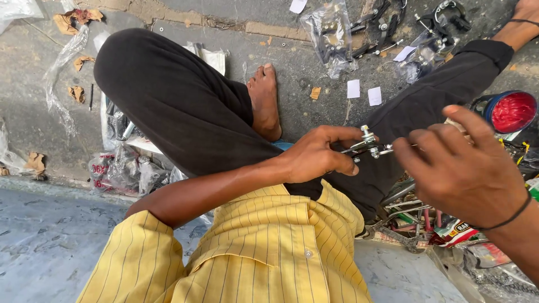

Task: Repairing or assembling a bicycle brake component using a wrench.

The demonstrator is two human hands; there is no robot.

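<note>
I sit on the ground in a yellow striped shirt and black trousers. My left hand (317, 152) grips a small metal brake part (368, 146) with bolts and nuts, held above my right leg. My right hand (460, 165), with a black band on its wrist, pinches the right end of the same part with fingertips. My bare left foot (265, 101) rests on the concrete behind the hands.
Clear plastic bags with black brake parts (337, 33) lie at the top. A red round reflector (512, 111) sits at the right. Metal tools and packets (426, 219) lie under my right arm. Plastic wrappers (120, 171) lie left of my knee.
</note>
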